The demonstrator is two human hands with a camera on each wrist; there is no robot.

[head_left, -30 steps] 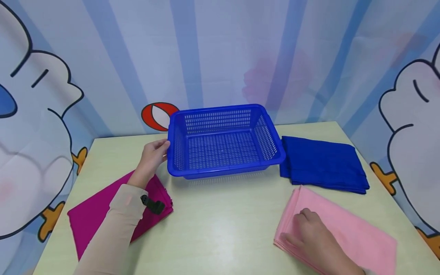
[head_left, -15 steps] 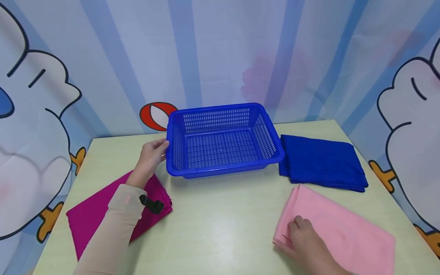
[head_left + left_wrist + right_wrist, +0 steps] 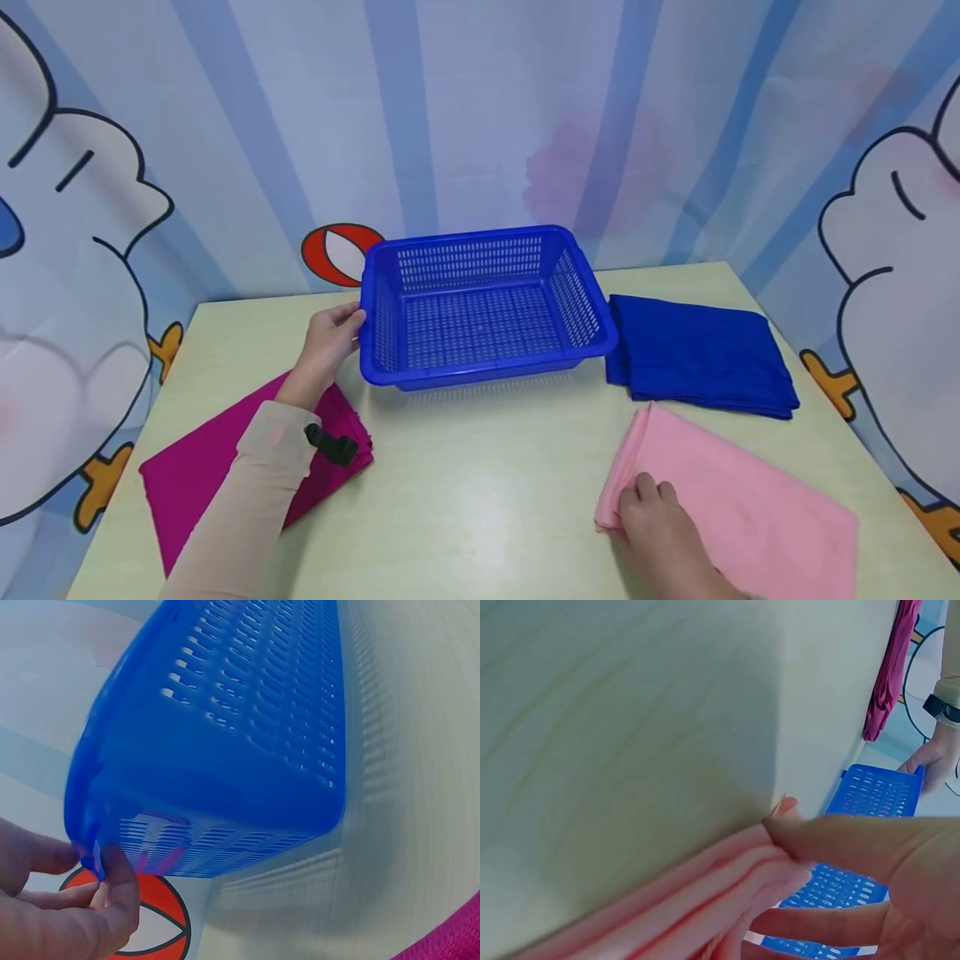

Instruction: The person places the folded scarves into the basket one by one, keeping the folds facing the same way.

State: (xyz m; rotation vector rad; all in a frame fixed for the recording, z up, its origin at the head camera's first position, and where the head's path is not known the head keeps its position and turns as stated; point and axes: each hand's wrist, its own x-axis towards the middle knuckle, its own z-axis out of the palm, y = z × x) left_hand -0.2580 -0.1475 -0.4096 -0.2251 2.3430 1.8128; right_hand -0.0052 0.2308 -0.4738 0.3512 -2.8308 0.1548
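Fingers (image 3: 645, 492) now seemingly pinch pink cloth's (image 3: 750, 500) edge.

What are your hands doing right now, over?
Left hand holding the basket rim. Right hand pinching the corner of the pink cloth. Basket empty, table path between them open.

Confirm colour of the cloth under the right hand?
Light pink cloth, folded; right hand pinches its corner. Clearest in the head view.
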